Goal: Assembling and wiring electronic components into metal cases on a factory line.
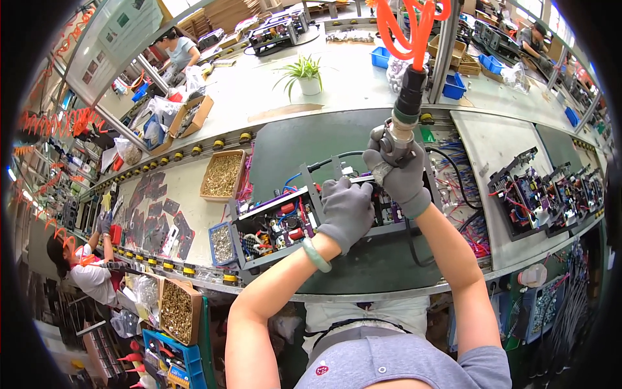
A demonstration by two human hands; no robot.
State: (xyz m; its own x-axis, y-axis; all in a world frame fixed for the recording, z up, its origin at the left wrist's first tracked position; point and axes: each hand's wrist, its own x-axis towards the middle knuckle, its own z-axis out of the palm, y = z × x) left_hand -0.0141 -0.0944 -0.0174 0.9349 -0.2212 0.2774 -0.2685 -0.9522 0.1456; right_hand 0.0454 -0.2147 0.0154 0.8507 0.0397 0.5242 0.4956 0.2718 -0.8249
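Observation:
A long open metal chassis packed with circuit boards, wires and red components lies on the green work mat in front of me. My right hand, in a grey glove, is wrapped around an air screwdriver above the right part of the chassis. An orange coiled hose runs up from the tool; its lower tip is hidden by the hand. My left hand, also gloved, lies over the middle of the chassis with fingers bent and closed. Whatever its fingertips grip is hidden. A green bangle circles my left wrist.
Boxes of small metal parts and a blue tray of screws stand left of the chassis. More circuit assemblies sit at right on a metal plate. A potted plant stands beyond. Co-workers are at other benches.

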